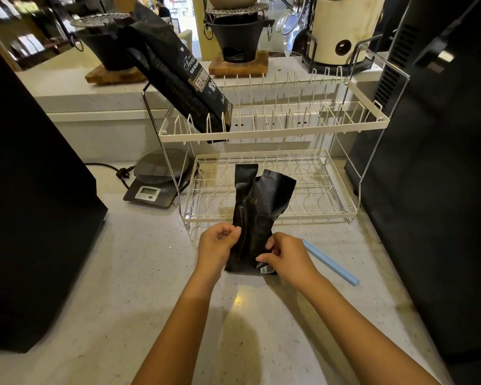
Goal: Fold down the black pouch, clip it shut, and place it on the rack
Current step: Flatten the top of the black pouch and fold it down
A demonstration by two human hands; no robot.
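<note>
A black pouch (257, 212) stands upright on the counter just in front of the white two-tier wire rack (272, 129). Its top is open and spread, not folded. My left hand (217, 245) pinches the pouch's left edge low down. My right hand (286, 257) holds its lower right side near a barcode label. A light blue sealing clip (331, 263) lies flat on the counter to the right of my right hand, untouched. The rack's lower tier (317, 190) is bare behind the pouch.
A larger black printed bag (178, 76) leans in the left end of the rack's upper tier. A digital scale (156, 179) sits left of the rack. Big dark appliances flank the counter at the left (34, 190) and right (433, 162). Stoves on wooden bases stand on the back ledge.
</note>
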